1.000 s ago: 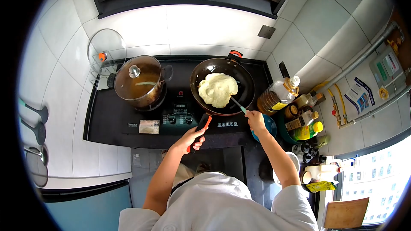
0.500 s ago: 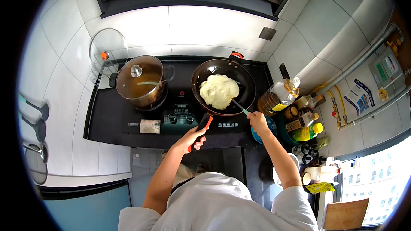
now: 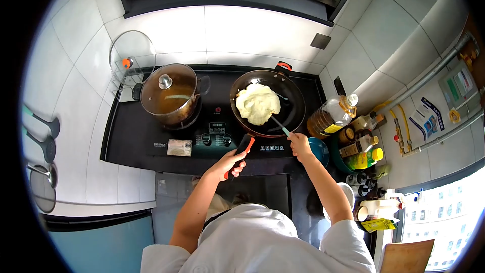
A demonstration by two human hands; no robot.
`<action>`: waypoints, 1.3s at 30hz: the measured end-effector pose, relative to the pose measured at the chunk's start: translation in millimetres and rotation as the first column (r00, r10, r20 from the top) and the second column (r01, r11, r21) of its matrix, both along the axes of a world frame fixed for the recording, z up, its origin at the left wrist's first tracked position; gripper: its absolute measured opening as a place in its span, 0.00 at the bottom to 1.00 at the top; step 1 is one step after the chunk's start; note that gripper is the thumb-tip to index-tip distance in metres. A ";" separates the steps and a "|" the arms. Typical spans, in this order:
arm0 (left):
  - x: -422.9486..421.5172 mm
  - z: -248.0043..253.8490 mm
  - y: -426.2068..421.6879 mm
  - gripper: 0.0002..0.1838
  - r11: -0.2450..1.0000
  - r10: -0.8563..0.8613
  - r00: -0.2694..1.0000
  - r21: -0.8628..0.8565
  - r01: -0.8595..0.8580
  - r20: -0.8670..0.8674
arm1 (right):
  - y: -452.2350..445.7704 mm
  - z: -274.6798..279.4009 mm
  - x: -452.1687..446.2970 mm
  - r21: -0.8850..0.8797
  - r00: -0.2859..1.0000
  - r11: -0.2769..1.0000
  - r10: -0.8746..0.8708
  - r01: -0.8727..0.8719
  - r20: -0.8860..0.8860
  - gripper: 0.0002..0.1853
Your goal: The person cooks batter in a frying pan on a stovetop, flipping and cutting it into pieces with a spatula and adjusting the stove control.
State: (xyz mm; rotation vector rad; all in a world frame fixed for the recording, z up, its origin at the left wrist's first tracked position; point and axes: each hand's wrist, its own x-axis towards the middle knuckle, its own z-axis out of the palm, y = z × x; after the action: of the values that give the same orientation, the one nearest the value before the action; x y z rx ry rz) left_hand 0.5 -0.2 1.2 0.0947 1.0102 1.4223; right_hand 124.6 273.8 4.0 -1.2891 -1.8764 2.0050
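Note:
A dark frying pan (image 3: 295, 107) sits on the right side of the cooktop. In it lies a pale yellow egg pancake (image 3: 256, 104), bunched toward the pan's left side with uneven edges. My left hand (image 3: 230, 166) is wrapped round the pan's black and red handle (image 3: 245, 145), which points toward me. With my right hand (image 3: 300, 146) I grip a spatula (image 3: 281, 126) by its teal handle. The spatula's far end reaches the pancake's lower right edge, and its blade is hidden there.
Left on the cooktop (image 3: 131, 146) stands a lidded pot (image 3: 177, 114). Behind it, a glass lid (image 3: 139, 45) leans in a rack. Close to the pan's right are an oil bottle (image 3: 326, 119), a blue bowl (image 3: 319, 152) and several sauce bottles. Utensils hang on the left wall.
The pancake has shifted left within the pan and bunched up, its right edge drawn in. My right hand and the spatula have moved slightly left. My left hand keeps its hold.

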 end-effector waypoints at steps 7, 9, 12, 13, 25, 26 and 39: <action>-0.7 2.3 1.1 0.20 1.000 -0.009 1.000 -0.024 0.009 -0.004 | -9.8 4.2 14.4 -0.022 0.997 0.999 -0.046 0.045 -0.057 0.15; -0.3 2.0 1.5 0.20 1.000 -0.010 1.000 -0.030 0.010 -0.004 | -13.0 5.9 17.5 -0.048 0.995 0.997 -0.067 0.064 -0.073 0.15; -0.9 1.1 1.5 0.20 1.000 -0.005 1.000 -0.030 0.005 0.002 | -12.3 5.6 24.5 -0.089 0.988 0.992 -0.103 0.093 -0.112 0.15; -0.9 1.4 1.3 0.20 1.000 -0.003 1.000 -0.028 0.003 0.006 | -9.3 5.4 27.1 -0.067 0.986 0.992 -0.114 0.107 -0.118 0.15; -2.1 -0.2 0.7 0.15 1.000 -0.005 1.000 0.005 0.005 0.021 | -15.6 77.2 -9.4 0.906 0.905 -0.154 0.108 -0.394 0.412 0.13; -1.8 -0.1 -0.3 0.15 1.000 -0.002 1.000 0.014 0.002 0.027 | -22.5 77.1 -11.6 0.903 0.902 -0.179 0.122 -0.391 0.415 0.13; 0.3 -0.4 -0.5 0.19 1.000 0.012 1.000 -0.015 -0.012 0.021 | 19.2 95.5 12.0 0.944 0.945 0.056 0.031 -0.326 0.325 0.12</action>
State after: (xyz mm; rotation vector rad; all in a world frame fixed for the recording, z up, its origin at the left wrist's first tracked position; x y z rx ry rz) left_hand 0.8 -0.7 0.7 0.0624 1.0059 1.4237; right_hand 136.5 293.0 99.5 -0.7462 -2.6855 0.0491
